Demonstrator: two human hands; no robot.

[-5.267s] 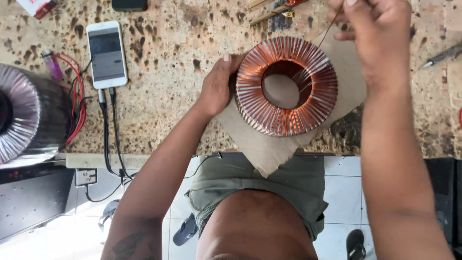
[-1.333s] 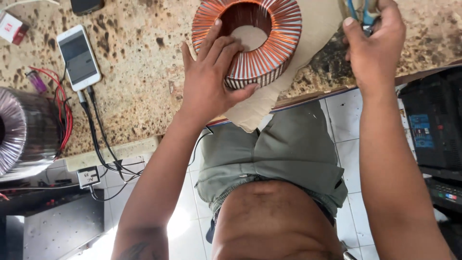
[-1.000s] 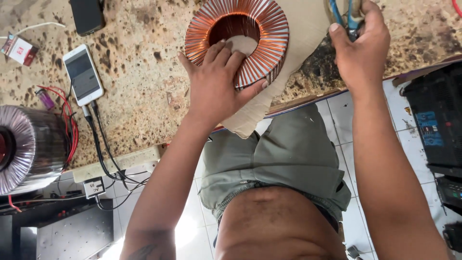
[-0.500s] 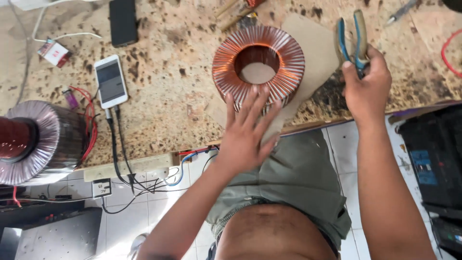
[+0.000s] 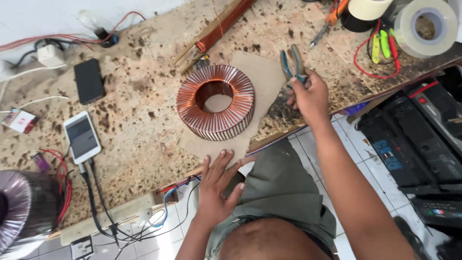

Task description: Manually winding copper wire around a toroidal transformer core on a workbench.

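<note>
A ring-shaped coil wound with copper wire [image 5: 215,102] lies flat on a sheet of brown cardboard [image 5: 260,79] on the speckled workbench [image 5: 134,120]. My left hand [image 5: 217,188] is open, fingers spread, at the bench's front edge just below the cardboard and off the coil. My right hand [image 5: 310,94] is to the right of the coil and grips blue-handled pliers [image 5: 292,63], handles pointing up and away from me.
A white phone [image 5: 82,137] on a cable and a black phone [image 5: 89,81] lie left of the coil. A second wrapped coil [image 5: 21,209] sits at the far left. Tape rolls [image 5: 426,26], screwdrivers and wires crowd the top right. Black electronic units [image 5: 418,135] stand on the floor to the right.
My left hand has come off the coil and drawn back to the bench's front edge. The view has swung so that more of the bench shows. My right hand still holds the pliers.
</note>
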